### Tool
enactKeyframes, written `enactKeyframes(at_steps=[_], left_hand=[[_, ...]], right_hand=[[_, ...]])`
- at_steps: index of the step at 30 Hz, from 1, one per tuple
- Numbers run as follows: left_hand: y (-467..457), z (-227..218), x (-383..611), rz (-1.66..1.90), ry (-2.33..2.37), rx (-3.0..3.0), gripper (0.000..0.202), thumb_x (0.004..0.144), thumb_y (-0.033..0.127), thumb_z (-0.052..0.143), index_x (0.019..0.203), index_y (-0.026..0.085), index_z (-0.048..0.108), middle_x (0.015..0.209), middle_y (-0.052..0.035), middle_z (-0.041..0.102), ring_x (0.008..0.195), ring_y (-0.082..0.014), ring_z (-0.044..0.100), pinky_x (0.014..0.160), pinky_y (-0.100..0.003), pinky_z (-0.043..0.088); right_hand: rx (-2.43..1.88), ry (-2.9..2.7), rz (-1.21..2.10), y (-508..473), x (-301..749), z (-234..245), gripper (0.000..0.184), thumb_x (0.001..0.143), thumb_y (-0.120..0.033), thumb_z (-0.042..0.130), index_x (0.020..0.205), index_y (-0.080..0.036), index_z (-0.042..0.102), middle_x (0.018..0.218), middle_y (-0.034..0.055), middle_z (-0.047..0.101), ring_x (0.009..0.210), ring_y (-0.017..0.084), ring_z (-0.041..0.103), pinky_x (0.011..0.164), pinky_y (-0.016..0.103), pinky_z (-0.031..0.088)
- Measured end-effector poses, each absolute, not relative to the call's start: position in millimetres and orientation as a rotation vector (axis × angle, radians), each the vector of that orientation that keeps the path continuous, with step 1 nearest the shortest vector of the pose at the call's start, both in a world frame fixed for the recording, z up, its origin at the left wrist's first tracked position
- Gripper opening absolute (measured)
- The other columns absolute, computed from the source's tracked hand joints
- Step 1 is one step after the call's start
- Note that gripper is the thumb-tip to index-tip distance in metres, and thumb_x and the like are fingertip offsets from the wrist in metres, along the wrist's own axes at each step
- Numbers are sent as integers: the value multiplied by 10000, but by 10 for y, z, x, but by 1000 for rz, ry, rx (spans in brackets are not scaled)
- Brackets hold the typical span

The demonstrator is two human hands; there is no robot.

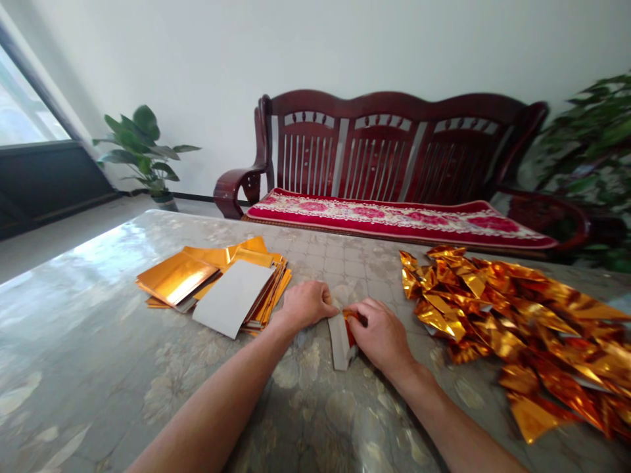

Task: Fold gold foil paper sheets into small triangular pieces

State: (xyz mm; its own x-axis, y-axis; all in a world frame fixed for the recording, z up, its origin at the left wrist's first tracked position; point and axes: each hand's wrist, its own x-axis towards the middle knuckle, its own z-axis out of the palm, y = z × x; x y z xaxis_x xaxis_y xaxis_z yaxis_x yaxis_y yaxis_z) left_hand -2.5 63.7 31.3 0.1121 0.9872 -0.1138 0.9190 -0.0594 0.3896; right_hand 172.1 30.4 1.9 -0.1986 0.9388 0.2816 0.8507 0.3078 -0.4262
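My left hand [306,303] and my right hand [380,334] are closed on a partly folded piece of gold foil paper [342,338] that lies on the table [98,368] between them. Its white back faces up and a strip of gold shows at the fold. The left fingers press its upper left end; the right fingers pinch its right edge. A stack of flat gold foil sheets [217,284] lies to the left of my left hand, with one sheet white side up. A heap of folded gold foil pieces [513,322] lies to the right of my right hand.
The table has a glossy, flower-patterned top. Behind it stands a dark wooden bench [394,144] with a red cushion [394,220]. A potted plant [142,154] stands on the floor at the back left, and another plant [591,151] at the right edge.
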Motion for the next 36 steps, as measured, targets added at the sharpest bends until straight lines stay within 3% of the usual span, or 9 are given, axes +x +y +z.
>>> enactKeyframes(at_steps=[19, 36], left_hand=[[697, 393, -13, 162, 1792, 1979, 161, 658, 330, 626, 752, 247, 726, 701, -3, 689, 698, -179, 630, 599, -250, 408], [686, 417, 3, 168, 1825, 1974, 199, 673, 354, 622, 784, 237, 738, 734, -33, 703, 735, -196, 646, 663, -269, 448]], right_hand=[[-1516, -2153, 178, 304, 1712, 9, 235, 835, -155, 575, 927, -276, 753, 842, 10, 672, 883, 182, 595, 740, 267, 395], [-1435, -2210, 52, 269, 1719, 0, 276, 832, -124, 575, 980, -272, 754, 815, 17, 651, 850, 188, 575, 739, 285, 384]])
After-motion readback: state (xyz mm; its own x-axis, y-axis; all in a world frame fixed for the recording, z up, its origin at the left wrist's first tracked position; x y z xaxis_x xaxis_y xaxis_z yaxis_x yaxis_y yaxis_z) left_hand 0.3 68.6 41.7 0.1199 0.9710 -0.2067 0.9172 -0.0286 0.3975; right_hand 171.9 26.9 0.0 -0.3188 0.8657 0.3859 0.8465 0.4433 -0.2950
